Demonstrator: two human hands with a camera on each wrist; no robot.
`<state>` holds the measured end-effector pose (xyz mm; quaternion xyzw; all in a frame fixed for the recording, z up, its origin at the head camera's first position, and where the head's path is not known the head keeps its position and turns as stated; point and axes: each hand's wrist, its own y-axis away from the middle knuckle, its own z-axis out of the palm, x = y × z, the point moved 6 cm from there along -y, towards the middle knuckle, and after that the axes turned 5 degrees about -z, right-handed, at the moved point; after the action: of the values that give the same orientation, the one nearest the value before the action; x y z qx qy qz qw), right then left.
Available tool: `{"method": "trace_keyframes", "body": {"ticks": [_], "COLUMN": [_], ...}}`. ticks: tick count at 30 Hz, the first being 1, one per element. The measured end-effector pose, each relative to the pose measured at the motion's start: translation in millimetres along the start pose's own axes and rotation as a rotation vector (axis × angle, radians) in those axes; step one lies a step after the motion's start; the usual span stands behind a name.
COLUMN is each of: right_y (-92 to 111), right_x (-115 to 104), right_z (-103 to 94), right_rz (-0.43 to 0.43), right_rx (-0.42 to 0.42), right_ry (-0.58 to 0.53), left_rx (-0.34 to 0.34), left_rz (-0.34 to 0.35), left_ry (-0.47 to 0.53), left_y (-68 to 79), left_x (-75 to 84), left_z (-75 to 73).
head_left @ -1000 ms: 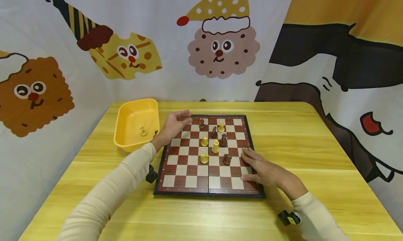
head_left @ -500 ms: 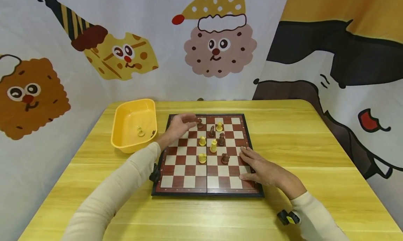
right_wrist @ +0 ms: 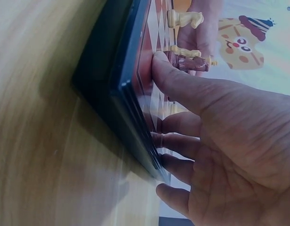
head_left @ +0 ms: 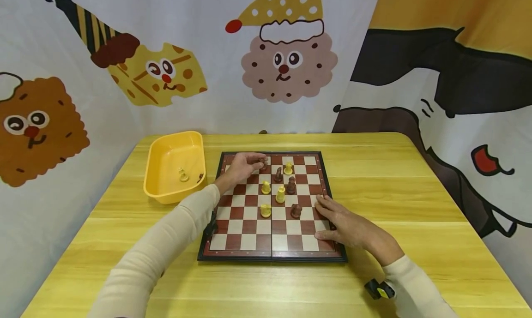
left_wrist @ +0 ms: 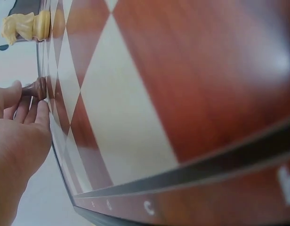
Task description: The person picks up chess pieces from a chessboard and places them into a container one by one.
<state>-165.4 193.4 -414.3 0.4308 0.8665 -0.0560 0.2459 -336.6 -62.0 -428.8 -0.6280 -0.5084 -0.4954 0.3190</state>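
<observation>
My left hand [head_left: 241, 168] is at the far left part of the chessboard [head_left: 244, 241]. Thumb and fingers pinch a brown chess piece [left_wrist: 40, 88] there; its base stays at the board surface and its top is hidden by the hand. My right hand [head_left: 351, 226] rests on the board's right edge with fingers spread, the thumb [right_wrist: 173, 80] touching the squares. Between the hands stand a yellow rook [head_left: 281, 194], a yellow knight [head_left: 266, 211], a brown knight [head_left: 296, 211] and several other yellow and brown pieces, including a taller brown one [head_left: 291, 185].
A yellow plastic tub [head_left: 155, 189] stands left of the board with a yellow chess piece [head_left: 183, 175] and a small dark piece [head_left: 200, 177] in it. The wooden table [head_left: 374, 161] meets a cartoon-printed curtain [head_left: 224, 115] at the back.
My left hand has moved right, from the board's far left corner to the brown chess piece, and now pinches it. My right hand stays in place; the head view has shifted slightly.
</observation>
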Motion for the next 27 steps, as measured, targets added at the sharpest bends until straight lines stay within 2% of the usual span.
{"method": "trace_keyframes", "body": {"ticks": [5, 8, 12, 17, 21, 27], "right_y": [0, 0, 0, -1, -4, -3], "right_x": [-2, -3, -3, -4, -5, -7], "right_z": [-0.3, -0.2, -0.5, -0.9, 0.5, -0.1], "right_rz": [-0.006, -0.006, -0.006, 0.001, 0.003, 0.002], "right_rx": [0.001, -0.001, -0.002, -0.009, -0.024, -0.019], "right_ry": [0.02, 0.022, 0.02, 0.019, 0.016, 0.019], "left_rx": [0.024, 0.031, 0.01, 0.013, 0.019, 0.004], "left_rz": [0.001, -0.01, -0.025, 0.015, 0.03, 0.028], "left_ry": [-0.083, -0.1, -0.056, 0.068, 0.07, 0.052], "left_y": [0.7, 1.0, 0.2, -1.2, 2.6, 8.2], "left_x": [0.6, 1.8, 9.1, 23.3, 26.2, 27.6], "left_z": [-0.6, -0.6, 0.0, -10.4, -20.5, -27.2]}}
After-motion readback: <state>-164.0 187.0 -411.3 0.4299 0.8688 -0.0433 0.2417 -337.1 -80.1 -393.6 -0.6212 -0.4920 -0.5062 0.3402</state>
